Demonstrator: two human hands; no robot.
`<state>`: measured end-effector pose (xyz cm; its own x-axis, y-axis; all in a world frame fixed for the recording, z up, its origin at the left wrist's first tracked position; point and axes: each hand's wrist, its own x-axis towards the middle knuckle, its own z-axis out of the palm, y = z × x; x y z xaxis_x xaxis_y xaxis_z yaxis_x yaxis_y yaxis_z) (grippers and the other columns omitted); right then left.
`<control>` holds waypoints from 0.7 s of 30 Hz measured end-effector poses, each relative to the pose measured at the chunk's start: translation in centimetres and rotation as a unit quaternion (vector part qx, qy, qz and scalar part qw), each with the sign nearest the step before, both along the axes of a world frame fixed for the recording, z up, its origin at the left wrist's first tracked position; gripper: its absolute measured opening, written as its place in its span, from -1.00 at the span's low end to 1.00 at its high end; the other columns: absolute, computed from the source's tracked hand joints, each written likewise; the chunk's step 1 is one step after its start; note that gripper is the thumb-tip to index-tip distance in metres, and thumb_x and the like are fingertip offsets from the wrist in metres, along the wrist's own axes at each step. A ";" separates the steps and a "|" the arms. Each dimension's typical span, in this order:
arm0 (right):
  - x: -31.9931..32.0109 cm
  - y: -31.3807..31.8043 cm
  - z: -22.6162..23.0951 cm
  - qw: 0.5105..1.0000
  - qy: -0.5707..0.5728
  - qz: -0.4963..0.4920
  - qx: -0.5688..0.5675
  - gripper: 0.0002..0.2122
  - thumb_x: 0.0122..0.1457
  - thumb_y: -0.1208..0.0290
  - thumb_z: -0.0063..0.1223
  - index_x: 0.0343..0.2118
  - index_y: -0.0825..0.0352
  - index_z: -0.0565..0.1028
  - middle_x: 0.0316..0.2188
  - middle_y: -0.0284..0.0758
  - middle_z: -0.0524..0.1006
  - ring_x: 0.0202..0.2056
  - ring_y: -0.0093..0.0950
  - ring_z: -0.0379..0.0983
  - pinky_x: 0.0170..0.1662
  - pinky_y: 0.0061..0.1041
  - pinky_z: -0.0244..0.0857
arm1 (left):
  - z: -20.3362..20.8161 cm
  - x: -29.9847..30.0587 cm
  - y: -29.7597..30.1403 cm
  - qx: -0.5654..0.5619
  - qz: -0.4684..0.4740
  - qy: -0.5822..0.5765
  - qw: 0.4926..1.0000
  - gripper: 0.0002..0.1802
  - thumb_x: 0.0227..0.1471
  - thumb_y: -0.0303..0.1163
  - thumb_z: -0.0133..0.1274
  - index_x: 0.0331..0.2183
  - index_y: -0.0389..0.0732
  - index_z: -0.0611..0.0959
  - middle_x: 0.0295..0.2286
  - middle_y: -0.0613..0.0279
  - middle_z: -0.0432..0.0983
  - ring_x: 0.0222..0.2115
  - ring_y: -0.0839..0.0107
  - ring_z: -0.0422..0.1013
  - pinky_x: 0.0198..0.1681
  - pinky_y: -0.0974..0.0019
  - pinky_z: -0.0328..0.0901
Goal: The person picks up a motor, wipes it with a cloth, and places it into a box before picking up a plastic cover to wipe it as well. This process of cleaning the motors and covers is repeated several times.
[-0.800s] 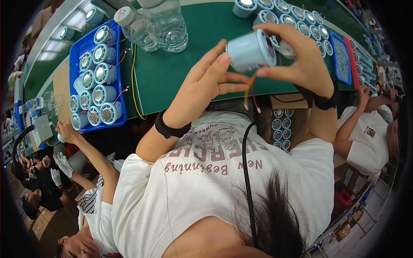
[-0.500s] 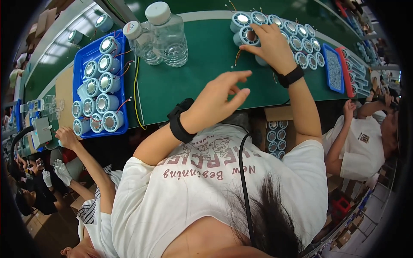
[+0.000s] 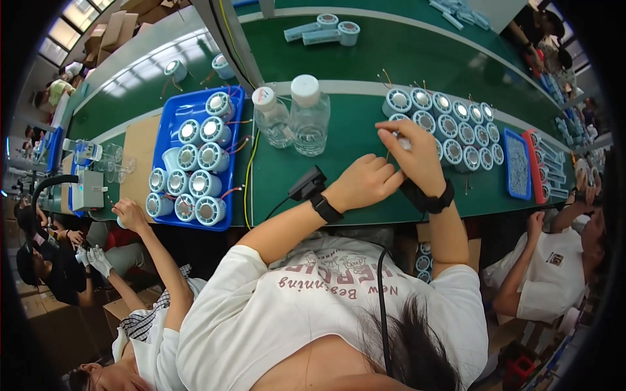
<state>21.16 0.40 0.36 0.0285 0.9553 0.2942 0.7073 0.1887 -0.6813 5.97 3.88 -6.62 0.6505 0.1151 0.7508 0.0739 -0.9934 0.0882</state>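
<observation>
My right hand [image 3: 418, 161] is closed above the front of the green bench, its fingers curled round a small pale piece [image 3: 403, 141] that I cannot name. A thin wire [image 3: 388, 155] shows just below it. My left hand [image 3: 366, 184] is closed too, fingertips bent in close to the right palm; whatever they pinch is hidden. Right behind the hands, light-blue round motor housings [image 3: 447, 126] with silver centres stand in rows. One front housing [image 3: 395, 121] is partly covered by my right fingers. Both wrists wear black straps.
A blue tray [image 3: 229, 189] of similar housings lies left, beside two clear bottles [image 3: 309, 127]. At right sit a blue tray of small pale bits [image 3: 518, 166] and a red tray [image 3: 538, 176] of handled parts. Co-workers sit on both sides; one's hand [image 3: 130, 215] rests near the left tray.
My right hand has left the housings and come nearer to me. My left hand has moved right to meet it, its spread fingers now curled. The view has tilted, showing more of the far bench.
</observation>
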 end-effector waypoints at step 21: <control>-0.8 -5.3 -6.9 0.893 0.443 -0.081 0.003 -0.77 0.15 0.67 -0.01 -0.13 0.41 0.32 -0.21 -0.33 0.44 -0.27 -0.60 0.51 -0.29 -0.70 0.38 | 1.3 0.1 0.4 -0.163 -0.034 -0.044 0.985 -0.58 -0.19 -0.53 0.21 -0.17 -0.19 0.58 -0.30 0.11 0.48 -0.35 0.21 0.46 -0.33 0.24 0.38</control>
